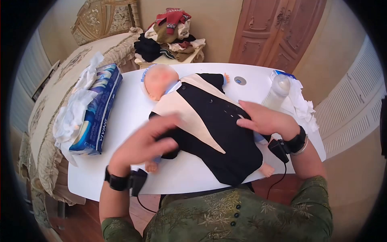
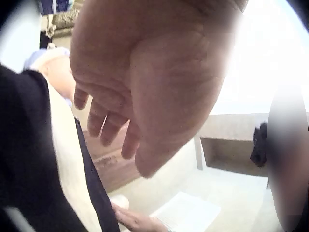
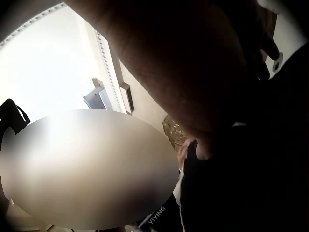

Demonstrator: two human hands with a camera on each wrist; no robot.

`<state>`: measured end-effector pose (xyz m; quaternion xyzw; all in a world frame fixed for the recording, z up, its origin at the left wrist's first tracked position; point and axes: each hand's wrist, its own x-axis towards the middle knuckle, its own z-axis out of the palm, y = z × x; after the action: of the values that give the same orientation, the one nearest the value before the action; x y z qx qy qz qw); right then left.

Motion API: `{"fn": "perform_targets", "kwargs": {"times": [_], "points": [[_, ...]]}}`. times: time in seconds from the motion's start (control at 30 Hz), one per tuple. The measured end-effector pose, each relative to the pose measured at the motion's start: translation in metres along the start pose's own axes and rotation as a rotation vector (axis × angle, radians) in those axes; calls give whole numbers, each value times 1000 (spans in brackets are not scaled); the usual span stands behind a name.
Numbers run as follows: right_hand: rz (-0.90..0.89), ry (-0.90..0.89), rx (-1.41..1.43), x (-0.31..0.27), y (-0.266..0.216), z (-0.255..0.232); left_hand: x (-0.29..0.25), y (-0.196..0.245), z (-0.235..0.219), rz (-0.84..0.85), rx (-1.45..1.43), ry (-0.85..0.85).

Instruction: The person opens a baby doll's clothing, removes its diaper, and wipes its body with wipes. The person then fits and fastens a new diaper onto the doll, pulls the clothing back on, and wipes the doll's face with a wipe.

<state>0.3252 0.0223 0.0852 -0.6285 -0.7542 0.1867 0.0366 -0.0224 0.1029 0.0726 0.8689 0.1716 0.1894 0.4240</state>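
Observation:
A baby doll (image 1: 154,96) lies on its back on a white table (image 1: 121,177), dressed in a black and beige one-piece outfit (image 1: 217,133) with buttons down the front. My left hand (image 1: 147,139), blurred in the head view, hovers over the doll's arm and chest on the near side. In the left wrist view that hand (image 2: 159,82) shows a bare palm and loosely extended fingers. On the far side, my right hand (image 1: 270,119) rests its fingers on the black cloth beside the front opening. The right wrist view shows this hand (image 3: 193,72) dark against the outfit.
A blue YIYING wipes or diaper pack (image 1: 105,109) with white tissue on it stands at the table's left. A baby bottle (image 1: 277,92) and crumpled white tissues (image 1: 300,105) are at the right. Behind are a clothes pile (image 1: 171,34), a bed (image 1: 76,64) and a wooden wardrobe (image 1: 274,32).

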Motion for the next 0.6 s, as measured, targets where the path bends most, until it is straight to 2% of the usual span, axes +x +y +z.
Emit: {"fn": "perform_targets", "kwargs": {"times": [0.03, 0.07, 0.1, 0.17, 0.2, 0.27, 0.3, 0.33, 0.4, 0.43, 0.5, 0.53, 0.57, 0.6], "points": [[4, -2, 6, 0, 0, -1, -5, -13, -8, -55, 50, 169], [-41, 155, -26, 1, -1, -2, -8, -30, -13, -111, 101, 338], [-86, 313, -60, 3, -4, -1, -13, -46, -14, -113, 99, 332], [-64, 316, -64, 12, -14, 6, -17, -71, -15, -524, -270, 401], [-45, 322, -71, 18, -18, 10, -15, -71, -11, -522, -266, 399], [-22, 259, -91, 29, -16, 24, -13, -69, 1, -571, -496, 230], [19, 221, -43, 33, -21, 26, -13, -76, 7, -597, -430, 300], [61, 180, 4, 34, -23, 28, -13, -78, 9, -597, -433, 295], [18, 165, -7, 39, -21, 26, -9, -74, 12, -525, -552, 193], [-19, 157, -6, 40, -20, 25, -10, -70, 11, -526, -552, 195], [-57, 155, -4, 46, -11, 26, -12, -59, 5, -483, -437, 54], [-148, 162, 10, 51, -1, 28, -12, -53, 1, -482, -433, 52], [-238, 167, 24, 55, 6, 29, -14, -47, -6, -523, -443, -39], [-235, 167, 25, 59, 12, 27, -18, -46, -10, -565, -454, -132]]}}
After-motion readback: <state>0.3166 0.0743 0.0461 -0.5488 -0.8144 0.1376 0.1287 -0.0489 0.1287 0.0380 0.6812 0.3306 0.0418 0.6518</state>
